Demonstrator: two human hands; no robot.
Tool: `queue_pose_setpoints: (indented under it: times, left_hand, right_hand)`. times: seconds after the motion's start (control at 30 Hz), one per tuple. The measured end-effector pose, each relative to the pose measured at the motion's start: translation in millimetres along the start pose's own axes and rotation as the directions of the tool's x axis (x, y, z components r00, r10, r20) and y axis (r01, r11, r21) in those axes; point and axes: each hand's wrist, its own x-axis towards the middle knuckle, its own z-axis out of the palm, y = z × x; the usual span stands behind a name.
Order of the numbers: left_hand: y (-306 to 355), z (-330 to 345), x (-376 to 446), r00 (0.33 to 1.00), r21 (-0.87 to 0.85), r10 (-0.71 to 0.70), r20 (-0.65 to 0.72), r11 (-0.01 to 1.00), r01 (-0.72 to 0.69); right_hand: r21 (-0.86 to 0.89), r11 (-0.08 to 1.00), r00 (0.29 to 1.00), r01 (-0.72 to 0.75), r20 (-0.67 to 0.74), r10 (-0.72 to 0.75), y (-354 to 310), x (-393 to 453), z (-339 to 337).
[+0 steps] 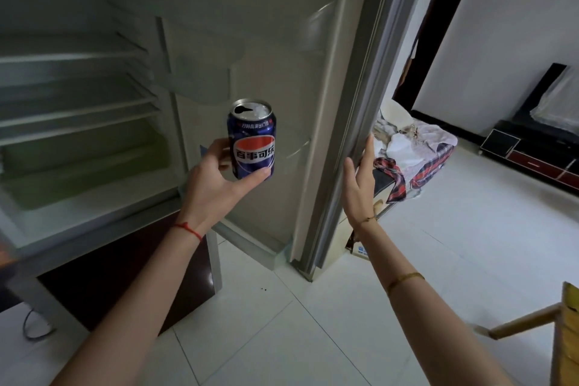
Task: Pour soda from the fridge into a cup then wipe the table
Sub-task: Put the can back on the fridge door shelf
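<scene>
My left hand grips a blue soda can upright in front of the open fridge; the can's top has its pour hole open. The fridge door swings out to the right, its inner shelves bare. My right hand rests with straight fingers on the door's outer edge. The fridge interior at the left shows glass shelves and a greenish drawer. No cup or table is in view.
White tiled floor spreads to the right. A heap of clothes lies beyond the door. A dark low TV cabinet lines the right wall. A wooden chair pokes in at the lower right. A cable trails at lower left.
</scene>
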Motion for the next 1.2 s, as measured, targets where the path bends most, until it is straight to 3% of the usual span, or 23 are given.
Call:
queue_pose_setpoints:
  times: [0.33,0.5,0.7,1.2]
  left_hand:
    - [13,30,80,0.998,0.039,0.003,0.055,0.999,-0.005]
    - [19,40,119,0.988,0.109,0.016,0.155,0.993,-0.034]
    - [20,58,151,0.942,0.178,0.026,0.335,0.980,-0.091]
    - [12,76,168,0.860,0.279,-0.068,0.505,0.956,-0.088]
  right_hand:
    - [0.079,0.989,0.992,-0.126,0.014,0.126,12,46,-12]
    - [0.094,0.985,0.989,-0.147,0.022,0.146,17,62,-13]
    - [0.108,0.985,0.991,-0.132,-0.007,0.134,25,74,-10]
    - [0.096,0.985,0.988,-0.143,-0.050,0.149,36,80,-6]
